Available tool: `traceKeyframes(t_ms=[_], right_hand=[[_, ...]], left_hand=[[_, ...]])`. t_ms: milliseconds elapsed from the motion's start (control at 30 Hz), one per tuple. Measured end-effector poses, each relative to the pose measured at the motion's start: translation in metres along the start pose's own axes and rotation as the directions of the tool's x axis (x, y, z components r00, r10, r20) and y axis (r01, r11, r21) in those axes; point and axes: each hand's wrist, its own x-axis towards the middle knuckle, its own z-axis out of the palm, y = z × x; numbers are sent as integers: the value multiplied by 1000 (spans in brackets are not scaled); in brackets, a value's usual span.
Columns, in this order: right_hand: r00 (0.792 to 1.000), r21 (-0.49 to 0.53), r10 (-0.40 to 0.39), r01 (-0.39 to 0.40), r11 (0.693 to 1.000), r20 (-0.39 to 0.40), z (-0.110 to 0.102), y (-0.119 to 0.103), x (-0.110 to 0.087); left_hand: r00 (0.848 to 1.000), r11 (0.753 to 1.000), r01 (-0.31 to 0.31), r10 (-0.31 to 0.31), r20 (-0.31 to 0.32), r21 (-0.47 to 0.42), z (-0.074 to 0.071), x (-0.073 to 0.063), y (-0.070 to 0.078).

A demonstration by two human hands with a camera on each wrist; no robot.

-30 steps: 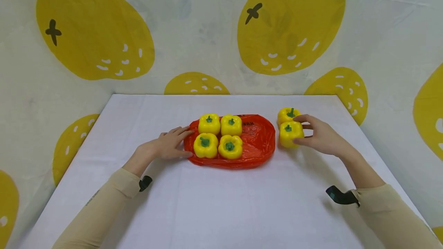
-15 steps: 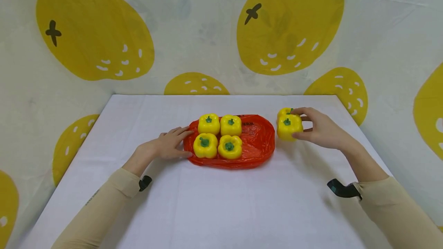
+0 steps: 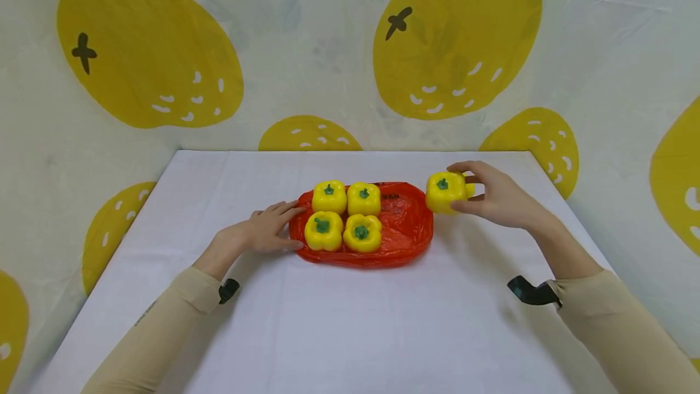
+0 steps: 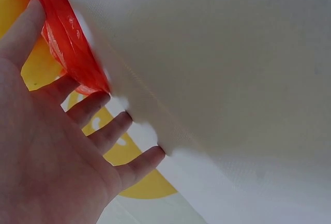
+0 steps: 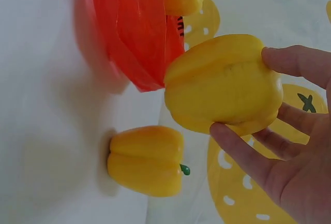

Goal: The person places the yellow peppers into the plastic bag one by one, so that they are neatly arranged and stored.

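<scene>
My right hand (image 3: pixel 497 196) grips a yellow bell pepper (image 3: pixel 444 192) between thumb and fingers, at the right end of a red plastic bag (image 3: pixel 407 233). In the right wrist view this held pepper (image 5: pixel 222 84) hangs above the table. My left hand (image 3: pixel 268 228) rests at the bag's left end, its fingers spread; the left wrist view shows the thumb and a finger at the red rim (image 4: pixel 70 43). Several yellow bell peppers with green stems sit in two rows in the bag's left part, among them a front-left one (image 3: pixel 324 233).
Another yellow bell pepper (image 5: pixel 147 161) stands on the white tablecloth (image 3: pixel 350 327) to the right of the bag, mostly hidden behind the held one in the head view. A cloth backdrop (image 3: pixel 306 35) printed with large yellow fruit rises behind the table.
My right hand has lifted the yellow bell pepper and carried it left and away from me, to the bag's right end. The left hand has stayed in place.
</scene>
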Motion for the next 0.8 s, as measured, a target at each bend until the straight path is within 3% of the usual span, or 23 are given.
traceKeyframes(t_ms=[433, 800], right_hand=[[999, 120, 8, -4, 993, -38, 21, -1, 17], [999, 159, 17, -23, 987, 33, 40, -4, 29]], left_hand=[[1000, 1000, 1, -1, -8, 9, 0, -1, 1], [1000, 1000, -4, 4, -20, 9, 1, -1, 0]])
